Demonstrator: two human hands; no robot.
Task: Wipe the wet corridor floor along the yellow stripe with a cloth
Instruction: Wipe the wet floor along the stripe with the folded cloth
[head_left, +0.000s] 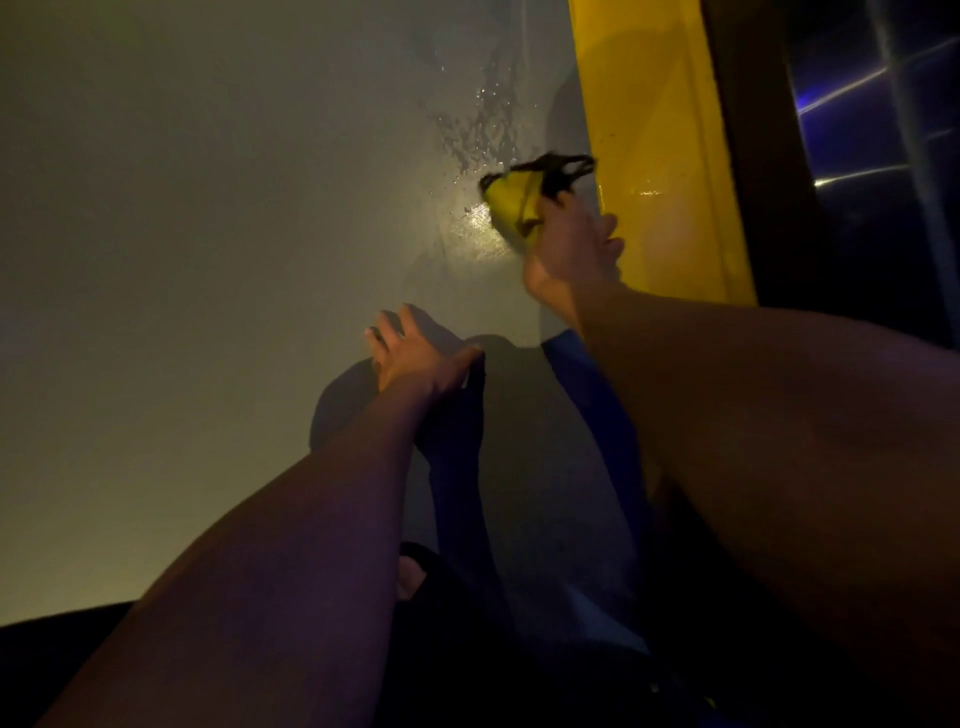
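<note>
A yellow cloth (511, 205) with a dark frayed edge lies on the grey corridor floor (260, 208), right beside the yellow stripe (654, 130). My right hand (569, 244) grips the cloth's near end and holds it down on the floor. Wet streaks and droplets (483, 124) glisten just beyond the cloth, and a bright wet patch (475, 221) shines to its left. My left hand (410, 348) rests flat on the floor with fingers spread, nearer to me and apart from the cloth.
A dark wall or frame (753, 156) runs along the stripe's right side, with dark reflective tiles (872, 130) beyond. My blue-clad leg (597, 415) and a sandalled foot (415, 571) lie between my arms. Open grey floor stretches left.
</note>
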